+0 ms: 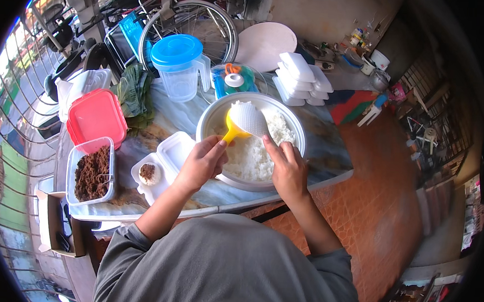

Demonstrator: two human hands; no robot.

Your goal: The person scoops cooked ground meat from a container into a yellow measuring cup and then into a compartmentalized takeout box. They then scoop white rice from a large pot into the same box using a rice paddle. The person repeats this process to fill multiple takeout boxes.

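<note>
My left hand (203,161) grips the handle of a yellow plastic scoop (231,130) above a round metal pot of white rice (262,158). In my right hand (286,165) is a white dimpled rice paddle (250,117), its broad blade lying over the scoop's bowl, with some rice at the far edge. Left of the pot, an open white foam box (153,193) holds a rounded mound of rice topped with shredded brown filling (147,171). Farther left, more brown filling (93,174) fills a clear plastic tub (111,185) with a utensil in it.
A red lid (96,118) lies behind the tub, beside folded green leaves (134,92). A blue-lidded pitcher (176,73) stands behind the foam box. Stacked white foam boxes (295,78) are at the back right. The marbled table's edge (218,209) runs in front of me.
</note>
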